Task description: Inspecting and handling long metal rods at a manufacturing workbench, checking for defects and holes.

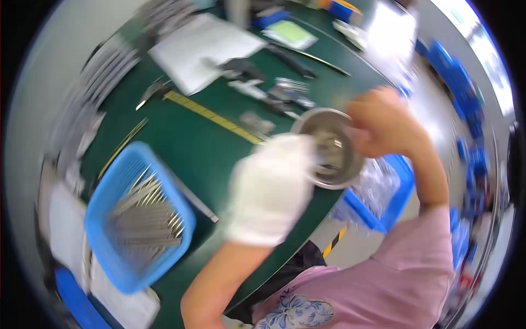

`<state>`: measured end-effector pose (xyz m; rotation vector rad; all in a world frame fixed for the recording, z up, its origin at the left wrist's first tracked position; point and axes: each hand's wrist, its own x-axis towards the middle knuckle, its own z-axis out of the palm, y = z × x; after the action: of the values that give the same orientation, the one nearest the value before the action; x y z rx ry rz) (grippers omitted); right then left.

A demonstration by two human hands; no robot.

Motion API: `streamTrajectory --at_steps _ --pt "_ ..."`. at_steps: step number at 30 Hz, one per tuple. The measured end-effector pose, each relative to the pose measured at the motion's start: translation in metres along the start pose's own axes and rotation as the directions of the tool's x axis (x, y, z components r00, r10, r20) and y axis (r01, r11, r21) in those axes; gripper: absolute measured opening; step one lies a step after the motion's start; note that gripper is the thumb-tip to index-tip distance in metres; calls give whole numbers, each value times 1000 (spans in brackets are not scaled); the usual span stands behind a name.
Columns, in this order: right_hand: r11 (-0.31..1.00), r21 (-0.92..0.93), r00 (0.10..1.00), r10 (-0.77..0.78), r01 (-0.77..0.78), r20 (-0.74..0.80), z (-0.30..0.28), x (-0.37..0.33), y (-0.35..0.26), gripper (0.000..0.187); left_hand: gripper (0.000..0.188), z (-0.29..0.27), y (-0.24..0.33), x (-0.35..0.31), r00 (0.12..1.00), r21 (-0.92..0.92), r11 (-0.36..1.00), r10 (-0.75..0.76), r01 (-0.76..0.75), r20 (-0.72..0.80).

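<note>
Head view: metal bowl (pixel 335 185) handled at the counter's (pixel 170 134) right edge, gloved left hand (pixel 274 189) against it, right hand (pixel 379 122) curled beside it, exact grips too blurred to tell; steadiness seems needed next.

The green table (pixel 189 148) bears paper (pixel 200 46) and basket (pixel 131 159).

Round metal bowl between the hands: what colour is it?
The round metal bowl is silvery grey, showing best in the head view.

Pink tee (pixel 402 263), blu print (pixel 301 313); wht glove (pixel 271 192)
</note>
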<state>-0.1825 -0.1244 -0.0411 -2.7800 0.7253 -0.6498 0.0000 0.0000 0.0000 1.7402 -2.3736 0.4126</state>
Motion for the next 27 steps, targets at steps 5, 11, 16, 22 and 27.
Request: streamTrajectory --at_steps 5,11,16,22,27 --pt "987 -155 996 -44 32 -76 -95 -48 75 10 16 100 119 109 996 -184 979 -89 90 11" --pt "998 52 999 27 -26 -35 -86 -36 36 12 20 67 103 54 975 -313 941 -178 130 -131" --pt "983 109 989 -142 145 -38 -81 -40 29 26 10 17 8 -36 927 -129 943 -328 308 -183" --pt "934 256 968 -238 251 -81 -53 -26 -19 23 14 23 -96 -167 737 381 749 -641 542 213" --pt "814 477 938 -339 331 -72 -24 -9 -71 20 14 31 -111 -169 606 395 703 -711 591 357"
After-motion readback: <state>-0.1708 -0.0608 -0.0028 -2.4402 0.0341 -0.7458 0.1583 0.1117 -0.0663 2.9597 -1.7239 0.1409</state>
